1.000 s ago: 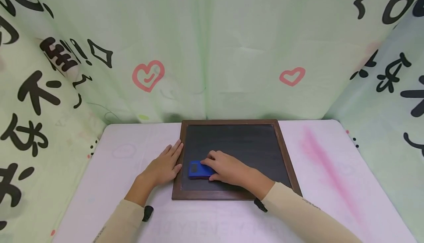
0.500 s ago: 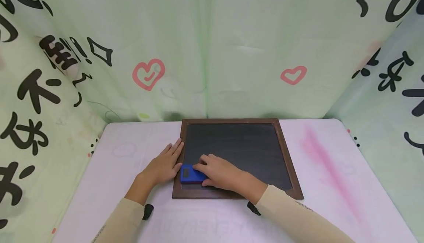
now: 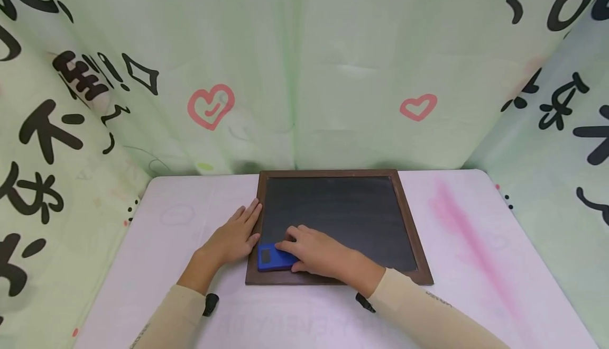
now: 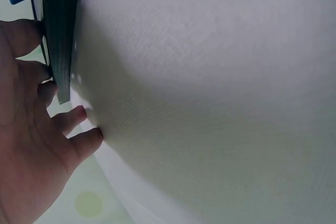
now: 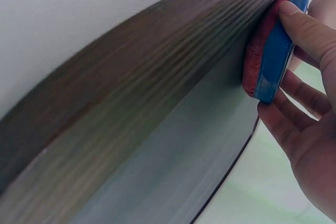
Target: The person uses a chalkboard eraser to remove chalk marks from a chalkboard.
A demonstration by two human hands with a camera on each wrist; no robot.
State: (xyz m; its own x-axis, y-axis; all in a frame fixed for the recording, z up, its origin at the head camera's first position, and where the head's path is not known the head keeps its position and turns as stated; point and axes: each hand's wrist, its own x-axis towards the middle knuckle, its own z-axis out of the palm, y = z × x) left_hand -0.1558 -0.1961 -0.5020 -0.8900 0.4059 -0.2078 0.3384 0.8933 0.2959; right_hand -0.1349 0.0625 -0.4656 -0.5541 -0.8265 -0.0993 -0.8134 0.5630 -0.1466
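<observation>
A small blackboard (image 3: 340,206) in a brown wooden frame lies on the table. My right hand (image 3: 319,251) grips a blue chalkboard eraser (image 3: 266,256) at the board's lower left corner. In the right wrist view the eraser (image 5: 273,59) shows a red felt side facing the board, thumb on one edge and fingers on the other. My left hand (image 3: 233,238) rests flat with straight fingers against the frame's left side. In the left wrist view, that hand's (image 4: 31,114) fingertips are at the frame edge (image 4: 59,35) and the tabletop.
The pale table (image 3: 476,285) carries a pink smear (image 3: 468,227) right of the board. A green curtain (image 3: 342,74) with black characters and pink hearts stands behind and at both sides. A dark wrist strap piece (image 3: 365,302) shows under the right sleeve.
My right hand has slid the eraser left and then slightly toward me, into the board's lower left corner. The left hand has stayed on the frame.
</observation>
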